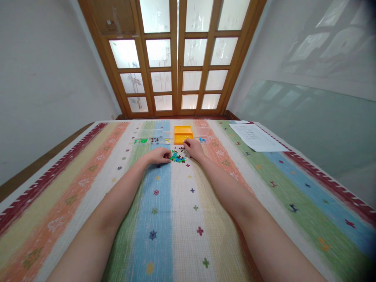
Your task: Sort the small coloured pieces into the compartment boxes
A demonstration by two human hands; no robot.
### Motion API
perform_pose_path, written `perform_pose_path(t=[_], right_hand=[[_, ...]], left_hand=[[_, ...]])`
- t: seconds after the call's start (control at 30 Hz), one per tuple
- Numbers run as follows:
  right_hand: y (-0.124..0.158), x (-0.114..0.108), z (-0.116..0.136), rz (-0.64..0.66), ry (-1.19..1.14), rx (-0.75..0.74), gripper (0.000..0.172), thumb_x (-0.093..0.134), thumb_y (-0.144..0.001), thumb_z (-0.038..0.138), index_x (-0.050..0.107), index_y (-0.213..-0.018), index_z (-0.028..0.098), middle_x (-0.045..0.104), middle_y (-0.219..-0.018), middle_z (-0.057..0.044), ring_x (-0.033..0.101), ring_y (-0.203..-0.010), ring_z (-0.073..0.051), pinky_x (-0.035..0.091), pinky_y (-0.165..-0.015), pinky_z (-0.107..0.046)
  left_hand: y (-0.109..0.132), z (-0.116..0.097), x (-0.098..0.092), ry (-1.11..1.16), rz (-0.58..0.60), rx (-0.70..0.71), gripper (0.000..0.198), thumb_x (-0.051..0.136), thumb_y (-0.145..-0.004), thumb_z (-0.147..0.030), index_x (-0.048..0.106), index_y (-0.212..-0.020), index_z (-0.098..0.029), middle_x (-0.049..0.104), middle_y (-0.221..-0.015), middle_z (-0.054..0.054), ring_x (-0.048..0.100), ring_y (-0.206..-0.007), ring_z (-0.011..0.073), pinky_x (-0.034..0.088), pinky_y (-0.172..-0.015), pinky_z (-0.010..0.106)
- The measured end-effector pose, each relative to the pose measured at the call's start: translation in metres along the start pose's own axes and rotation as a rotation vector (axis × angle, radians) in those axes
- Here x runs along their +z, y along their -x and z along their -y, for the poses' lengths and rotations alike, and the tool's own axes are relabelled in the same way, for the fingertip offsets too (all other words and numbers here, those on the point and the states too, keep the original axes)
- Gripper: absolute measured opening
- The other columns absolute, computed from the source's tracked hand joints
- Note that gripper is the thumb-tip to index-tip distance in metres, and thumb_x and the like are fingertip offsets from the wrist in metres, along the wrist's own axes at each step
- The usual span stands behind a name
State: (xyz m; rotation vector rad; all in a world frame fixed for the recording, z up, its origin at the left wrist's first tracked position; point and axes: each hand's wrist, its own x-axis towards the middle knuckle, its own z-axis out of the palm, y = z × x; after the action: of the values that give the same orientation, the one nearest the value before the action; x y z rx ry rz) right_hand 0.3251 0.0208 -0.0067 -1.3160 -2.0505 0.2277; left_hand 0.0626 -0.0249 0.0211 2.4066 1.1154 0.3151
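A small loose pile of tiny green, blue, dark and pale pieces (178,157) lies on the striped tablecloth between my hands. At its left edge is my left hand (160,155), the fingers bent together; whether a piece is between them is too small to tell. My right hand (194,149) is above the pile's right side, thumb and fingers pinched at the front edge of an open orange-yellow box (183,130). What that pinch holds, if anything, cannot be made out. A few dark pieces lie close below this hand.
Clear boxes beside the yellow one hold green pieces (143,141), dark pieces (154,140), a few yellow pieces (167,140) and, at right, blue pieces (202,140). Printed paper sheets (258,137) lie at the table's right side. Glazed wooden doors (178,58) stand beyond the far edge.
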Motion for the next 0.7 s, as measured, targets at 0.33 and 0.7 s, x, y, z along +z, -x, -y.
perform_pose_path(t=[0.33,0.7], right_hand=[[0.000,0.001,-0.002,-0.001,-0.019,-0.011,0.015,0.060,-0.097,0.022,0.075,-0.094,0.021,0.077,-0.092,-0.005,0.066,-0.085,-0.020,0.043,-0.077,-0.028],[0.000,0.002,-0.002,0.013,-0.011,0.002,0.017,0.059,-0.097,0.025,0.076,-0.096,0.022,0.077,-0.094,-0.005,0.066,-0.086,-0.021,0.043,-0.076,-0.028]], left_hand=[[-0.004,0.015,0.008,-0.142,-0.223,0.034,0.015,0.059,-0.089,-0.022,0.074,-0.093,-0.020,0.071,-0.092,0.006,0.063,-0.085,0.0209,0.049,-0.080,0.033],[0.000,0.030,0.015,0.058,-0.437,-0.062,0.022,0.057,-0.096,-0.030,0.075,-0.102,-0.020,0.075,-0.098,0.005,0.064,-0.085,0.0209,0.050,-0.084,0.034]])
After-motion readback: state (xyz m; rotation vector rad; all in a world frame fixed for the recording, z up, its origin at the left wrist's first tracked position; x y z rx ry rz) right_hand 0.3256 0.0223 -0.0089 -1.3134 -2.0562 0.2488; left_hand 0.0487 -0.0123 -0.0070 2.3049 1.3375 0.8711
